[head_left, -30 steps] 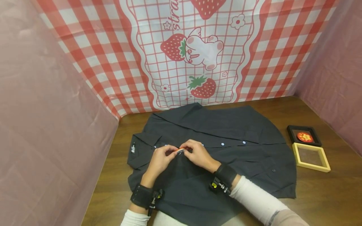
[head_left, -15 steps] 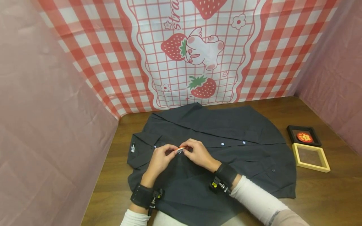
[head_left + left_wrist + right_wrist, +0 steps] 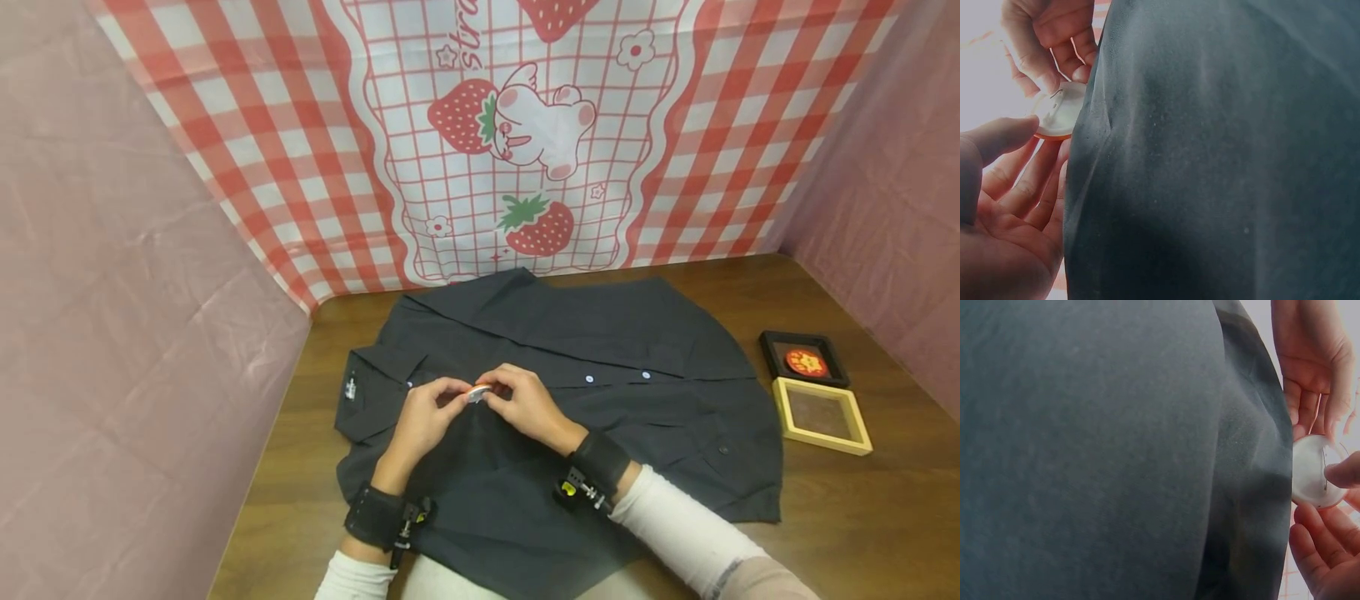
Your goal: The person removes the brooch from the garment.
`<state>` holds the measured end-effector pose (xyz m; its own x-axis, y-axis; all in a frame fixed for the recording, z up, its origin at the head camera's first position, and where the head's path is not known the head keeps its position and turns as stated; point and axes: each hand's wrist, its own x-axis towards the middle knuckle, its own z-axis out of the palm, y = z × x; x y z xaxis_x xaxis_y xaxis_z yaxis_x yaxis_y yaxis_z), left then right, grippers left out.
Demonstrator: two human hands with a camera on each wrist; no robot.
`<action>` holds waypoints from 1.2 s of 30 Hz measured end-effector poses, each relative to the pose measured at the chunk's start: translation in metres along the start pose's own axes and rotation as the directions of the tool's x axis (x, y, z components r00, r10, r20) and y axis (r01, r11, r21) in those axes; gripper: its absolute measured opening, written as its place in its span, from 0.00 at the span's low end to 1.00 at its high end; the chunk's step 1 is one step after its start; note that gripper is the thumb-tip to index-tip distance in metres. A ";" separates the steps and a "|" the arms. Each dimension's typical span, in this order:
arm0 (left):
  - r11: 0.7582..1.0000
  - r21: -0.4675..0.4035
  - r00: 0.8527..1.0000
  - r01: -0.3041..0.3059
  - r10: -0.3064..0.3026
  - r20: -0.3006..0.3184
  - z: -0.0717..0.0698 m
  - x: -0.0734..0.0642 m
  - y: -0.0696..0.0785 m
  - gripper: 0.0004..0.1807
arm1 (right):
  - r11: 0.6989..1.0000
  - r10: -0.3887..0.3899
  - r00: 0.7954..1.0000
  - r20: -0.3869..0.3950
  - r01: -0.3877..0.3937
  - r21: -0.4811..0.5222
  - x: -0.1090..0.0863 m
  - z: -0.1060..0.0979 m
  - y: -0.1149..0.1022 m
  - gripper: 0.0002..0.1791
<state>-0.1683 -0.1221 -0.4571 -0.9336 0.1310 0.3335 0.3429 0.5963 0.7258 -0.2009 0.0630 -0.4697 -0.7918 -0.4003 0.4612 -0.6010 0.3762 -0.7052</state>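
Observation:
Both hands hold a round pin-back badge [image 3: 477, 393] with an orange-red rim, raised above the dark grey shirt [image 3: 525, 508]. Its pale back [image 3: 1070, 119] with a thin metal pin faces the wrist cameras. My left hand [image 3: 422, 421] grips one edge between thumb and fingers. Opposite it, my right hand [image 3: 528, 408] pinches the other edge, and its thumb [image 3: 1344, 472] lies over the pin on the back. Whether the pin is fastened I cannot tell. Dark cloth [image 3: 1197, 156] fills most of both wrist views, close beside the badge.
The collared shirt lies spread on a wooden table [image 3: 847, 517], pale buttons [image 3: 589, 379] along its front. At the right sit a black frame [image 3: 834, 350] with a red-and-yellow badge [image 3: 806, 362] in it and a pale yellow frame [image 3: 862, 417]. Checked cloth [image 3: 262, 150] hangs behind.
The badge has tilted slightly between the fingers, showing more of its pale back. Both hands keep their grip in nearly the same place, and the head view has shifted a little.

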 end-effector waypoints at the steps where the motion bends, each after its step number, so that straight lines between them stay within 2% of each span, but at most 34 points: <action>1: 1.000 -0.001 1.000 0.004 -0.004 0.001 0.000 0.000 0.000 0.05 | 1.000 0.000 1.000 0.001 0.000 0.000 0.000 0.000 0.000 0.09; 25: 0.998 -0.043 0.999 0.045 -0.045 -0.009 -0.003 0.000 0.008 0.06 | 0.999 -0.006 0.999 -0.037 0.008 0.053 -0.004 0.001 -0.003 0.09; 36: 0.999 -0.026 0.999 0.038 -0.037 0.006 -0.003 0.000 0.012 0.06 | 1.000 -0.026 0.998 -0.050 0.025 -0.018 -0.002 0.002 -0.002 0.06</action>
<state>-0.1638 -0.1171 -0.4465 -0.9464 0.1134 0.3024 0.3101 0.5798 0.7534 -0.1977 0.0619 -0.4705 -0.7805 -0.3673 0.5059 -0.6224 0.3808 -0.6838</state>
